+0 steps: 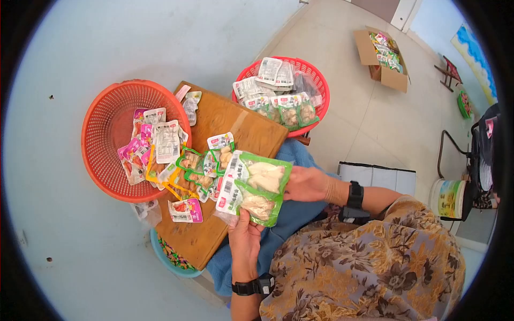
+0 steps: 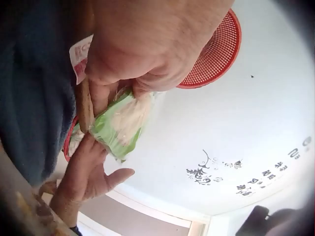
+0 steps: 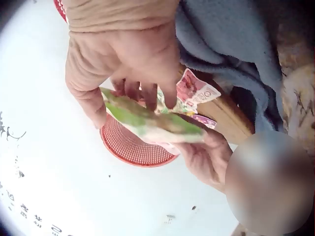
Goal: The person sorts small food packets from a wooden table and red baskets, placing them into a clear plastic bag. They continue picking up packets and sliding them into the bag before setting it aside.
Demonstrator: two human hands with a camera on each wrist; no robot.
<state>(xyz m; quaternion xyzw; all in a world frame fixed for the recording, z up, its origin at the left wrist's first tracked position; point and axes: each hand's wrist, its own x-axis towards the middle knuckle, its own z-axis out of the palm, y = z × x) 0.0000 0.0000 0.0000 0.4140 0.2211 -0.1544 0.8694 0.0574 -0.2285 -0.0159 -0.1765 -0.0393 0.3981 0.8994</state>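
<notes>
Two green-and-white sealed snack packets (image 1: 265, 176), one overlapping the other, are held up over the near edge of a wooden board. Pale food shows through their clear windows. My left hand (image 1: 246, 241) grips them at the lower edge, thumb on the front face and fingers behind. At the opposite edge is my right hand (image 1: 306, 184), its fingers stretched behind the packets; in the left wrist view its thumb stands away from the green packet (image 2: 118, 130). Several smaller packets (image 1: 219, 142) lie on the board (image 1: 251, 125) beyond my hands.
An orange basket (image 1: 96, 139) with mixed packets stands left of the board, a red basket (image 1: 324, 91) with more packets at its far end. Below the board sits a blue basin (image 1: 182, 272) of small wrapped pieces. An open carton (image 1: 367, 51) of packets is on the floor.
</notes>
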